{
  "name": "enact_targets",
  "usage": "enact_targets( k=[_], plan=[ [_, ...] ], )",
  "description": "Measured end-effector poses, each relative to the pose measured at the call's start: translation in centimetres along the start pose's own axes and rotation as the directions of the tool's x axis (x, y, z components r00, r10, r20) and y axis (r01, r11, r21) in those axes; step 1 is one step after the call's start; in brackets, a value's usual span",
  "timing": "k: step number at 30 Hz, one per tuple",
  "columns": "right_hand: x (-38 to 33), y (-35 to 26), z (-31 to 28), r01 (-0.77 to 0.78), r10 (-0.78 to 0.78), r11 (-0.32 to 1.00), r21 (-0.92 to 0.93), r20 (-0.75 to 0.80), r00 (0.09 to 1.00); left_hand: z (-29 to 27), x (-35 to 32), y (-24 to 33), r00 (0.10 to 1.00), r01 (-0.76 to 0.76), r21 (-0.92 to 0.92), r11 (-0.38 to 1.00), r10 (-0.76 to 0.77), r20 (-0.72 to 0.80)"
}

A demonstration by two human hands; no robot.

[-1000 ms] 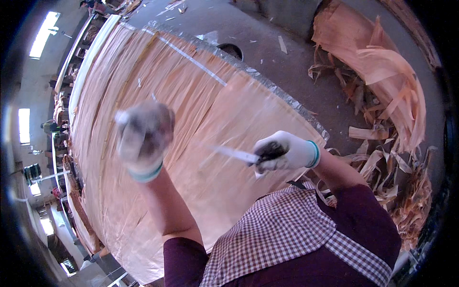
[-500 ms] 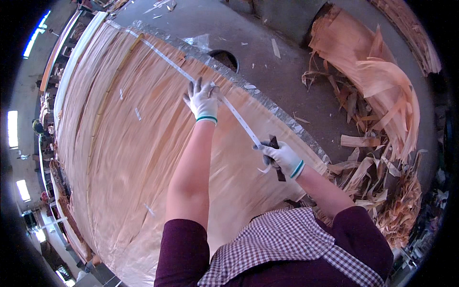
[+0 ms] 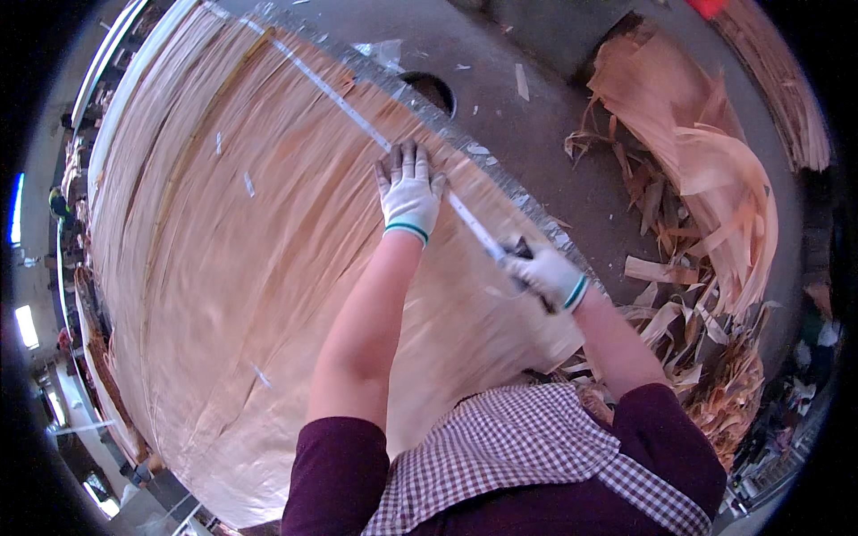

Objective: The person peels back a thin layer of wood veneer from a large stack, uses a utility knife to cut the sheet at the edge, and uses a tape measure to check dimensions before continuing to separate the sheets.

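Observation:
A broad stack of thin wood veneer sheets point(image 3: 268, 268) spreads before me, its surface streaked and wavy. A narrow white tape point(image 3: 344, 105) runs along it, near the far right edge. Across that tape my left hand point(image 3: 412, 198), in a white glove with greyish fingertips, lies flat with fingers stretched out. My gloved right hand point(image 3: 552, 275) is closed, gripping the tape's near end and a dark flat tool point(image 3: 522, 246). Motion blurs the tool, and the hand hides much of it; whether it is a blade I cannot tell.
A metallic-looking strip point(image 3: 500, 170) edges the stack. Beyond it, a dark round container point(image 3: 431, 92) stands on the grey floor point(image 3: 496, 98). Curled veneer scraps point(image 3: 715, 170) heap up at the right. A thin yellowish strip point(image 3: 183, 174) crosses the stack's left part.
My left hand has moved right and slightly nearer along the tape, pressing flatter. My right hand has shifted slightly right with the tape and dark tool. The whole view has tilted a little.

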State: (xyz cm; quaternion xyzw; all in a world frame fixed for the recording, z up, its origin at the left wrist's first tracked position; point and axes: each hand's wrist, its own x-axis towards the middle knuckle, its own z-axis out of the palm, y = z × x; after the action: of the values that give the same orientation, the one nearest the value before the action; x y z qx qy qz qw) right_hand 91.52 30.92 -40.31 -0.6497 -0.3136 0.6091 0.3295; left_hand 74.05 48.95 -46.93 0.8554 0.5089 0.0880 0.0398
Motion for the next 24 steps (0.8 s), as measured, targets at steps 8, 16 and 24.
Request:
enact_targets(
  k=[8, 16, 24],
  plan=[
    [0.4, -9.5, -5.3, -0.062, 0.100, 0.991, -0.120, 0.343, 0.934, -2.0, 0.3, -1.3, 0.997, 0.049, -0.140, 0.989, -0.039, 0.071],
    [0.1, -15.9, 6.4, 0.000, -0.035, 0.997, 0.071, 0.499, 0.866, -4.9, -16.1, -10.2, 0.773, 0.208, -0.679, 0.704, -0.544, -0.326],
    [0.4, -4.2, 16.4, -0.346, 0.099, 0.891, 0.294, 0.618, 0.780, -5.7, -19.6, -11.1, 0.811, 0.362, -0.480, 0.799, -0.524, -0.261]
  ],
)
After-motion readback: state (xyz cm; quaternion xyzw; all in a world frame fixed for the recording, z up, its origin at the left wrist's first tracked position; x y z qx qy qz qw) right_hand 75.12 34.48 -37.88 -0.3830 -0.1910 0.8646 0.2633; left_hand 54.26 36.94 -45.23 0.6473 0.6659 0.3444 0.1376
